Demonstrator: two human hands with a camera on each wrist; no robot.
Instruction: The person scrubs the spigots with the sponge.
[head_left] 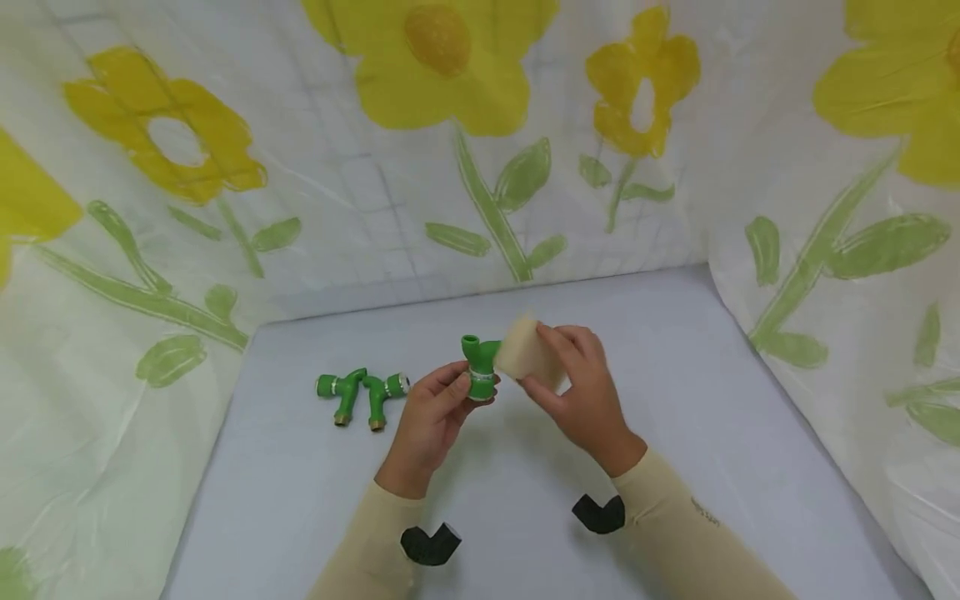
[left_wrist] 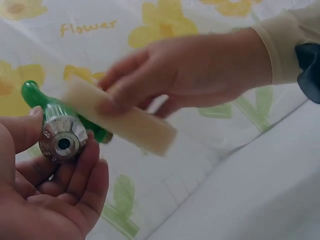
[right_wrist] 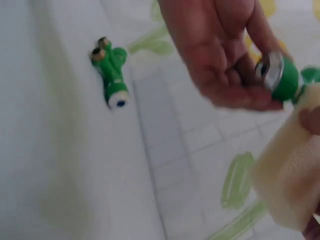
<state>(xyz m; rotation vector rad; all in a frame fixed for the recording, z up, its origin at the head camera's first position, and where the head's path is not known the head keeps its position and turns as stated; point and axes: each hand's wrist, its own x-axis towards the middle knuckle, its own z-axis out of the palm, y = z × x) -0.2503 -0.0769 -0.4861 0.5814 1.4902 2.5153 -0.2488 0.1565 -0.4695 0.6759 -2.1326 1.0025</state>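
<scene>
In the head view my left hand (head_left: 435,412) grips a green Y-shaped pipe fitting (head_left: 481,360) with a silver band, thumb on the near side and fingers beneath. Its round metal end, with a dark hole in the centre, faces the camera in the left wrist view. My right hand (head_left: 588,404) pinches a cream sponge block (head_left: 527,354) between thumb and fingers. The sponge lies against the fitting's side branch and covers part of it. In the left wrist view the sponge (left_wrist: 130,120) is blurred and crosses in front of that branch, whose brass tip shows below.
Two similar green fittings, one at the left (head_left: 345,393) and one beside it (head_left: 378,398), lie on the white table (head_left: 300,508) left of my left hand. A white sheet with painted yellow flowers (head_left: 442,58) hangs behind and at both sides.
</scene>
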